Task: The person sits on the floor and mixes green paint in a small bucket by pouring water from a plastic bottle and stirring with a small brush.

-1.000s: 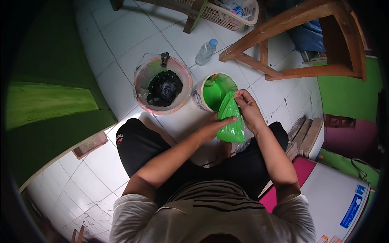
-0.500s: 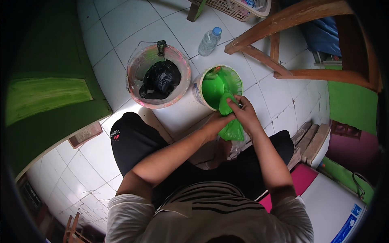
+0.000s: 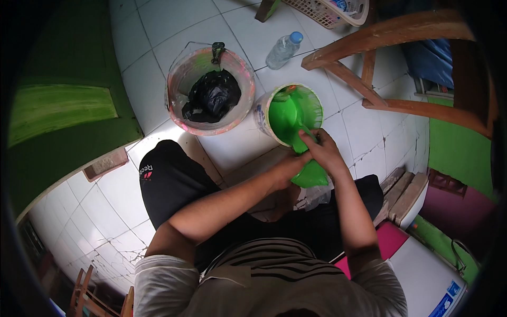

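Both my hands are at the near rim of a white bucket (image 3: 262, 112) with green paint (image 3: 282, 116) inside. Between them hangs a green plastic bag (image 3: 311, 176), its upper part lying against the rim and its lower part bulging below my hands. My left hand (image 3: 288, 165) is closed around the bag's middle from the left. From the right, my right hand (image 3: 327, 150) pinches the bag's upper part with thumb and fingers. Some left fingers are hidden behind the bag. A crumpled clear plastic sheet (image 3: 320, 194) lies just below it.
Left of the paint stands a larger pinkish bucket (image 3: 248, 94) holding a black plastic bag (image 3: 217, 94). Behind are a blue-capped water bottle (image 3: 282, 52) and a basket (image 3: 311, 11). A wooden chair frame (image 3: 348, 82) juts in from the right. A green wooden panel (image 3: 68, 108) borders the left.
The whole view has shifted slightly. The green bag's lower part looks smoother and rounder than before. My hands keep their hold on it at the bucket's rim.
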Demonstrator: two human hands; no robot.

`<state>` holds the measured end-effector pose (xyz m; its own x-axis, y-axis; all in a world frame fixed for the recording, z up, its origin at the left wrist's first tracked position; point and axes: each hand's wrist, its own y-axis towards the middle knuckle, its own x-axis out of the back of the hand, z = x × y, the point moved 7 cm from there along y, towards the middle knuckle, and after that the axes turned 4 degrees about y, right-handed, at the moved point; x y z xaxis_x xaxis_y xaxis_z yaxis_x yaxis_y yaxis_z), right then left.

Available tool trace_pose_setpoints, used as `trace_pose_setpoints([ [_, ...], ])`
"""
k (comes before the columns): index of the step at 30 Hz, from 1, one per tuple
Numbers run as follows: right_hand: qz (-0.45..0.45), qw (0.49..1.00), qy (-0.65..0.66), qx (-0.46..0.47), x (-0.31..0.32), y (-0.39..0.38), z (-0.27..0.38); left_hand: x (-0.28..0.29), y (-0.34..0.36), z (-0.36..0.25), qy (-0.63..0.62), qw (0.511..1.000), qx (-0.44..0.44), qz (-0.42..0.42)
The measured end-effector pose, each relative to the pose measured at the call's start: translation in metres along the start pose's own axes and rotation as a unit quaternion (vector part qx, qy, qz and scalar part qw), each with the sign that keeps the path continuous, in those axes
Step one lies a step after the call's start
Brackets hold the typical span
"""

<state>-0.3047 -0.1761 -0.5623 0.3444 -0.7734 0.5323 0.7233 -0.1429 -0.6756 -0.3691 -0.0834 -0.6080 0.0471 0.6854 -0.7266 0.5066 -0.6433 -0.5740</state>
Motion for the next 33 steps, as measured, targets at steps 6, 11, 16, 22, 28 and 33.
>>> trace_pose_setpoints([
  [6, 0.043, 0.988, 0.139, -0.059, 0.008, 0.003, -0.018, -0.016, -0.003, 0.000, -0.058, 0.997, 0.029, 0.039],
  [11, 0.095, 0.933, 0.329, -0.113, 0.005, -0.009, -0.012, -0.017, -0.005, 0.012, -0.123, 0.990, 0.065, 0.032],
  [16, 0.102, 0.939, 0.296, -0.144, -0.002, -0.016, -0.014, -0.020, -0.004, 0.017, -0.126, 0.988, 0.067, 0.054],
  [22, 0.034, 0.964, 0.217, -0.147, -0.004, -0.024, -0.007, -0.014, -0.012, 0.017, -0.066, 0.995, 0.069, 0.019],
  [28, 0.024, 0.972, 0.211, -0.100, -0.007, -0.021, -0.007, -0.015, -0.015, 0.011, -0.074, 0.996, 0.053, -0.022],
  [33, 0.020, 0.969, 0.229, -0.086, -0.009, -0.015, -0.013, -0.014, -0.009, 0.017, -0.089, 0.995, 0.052, -0.010],
])
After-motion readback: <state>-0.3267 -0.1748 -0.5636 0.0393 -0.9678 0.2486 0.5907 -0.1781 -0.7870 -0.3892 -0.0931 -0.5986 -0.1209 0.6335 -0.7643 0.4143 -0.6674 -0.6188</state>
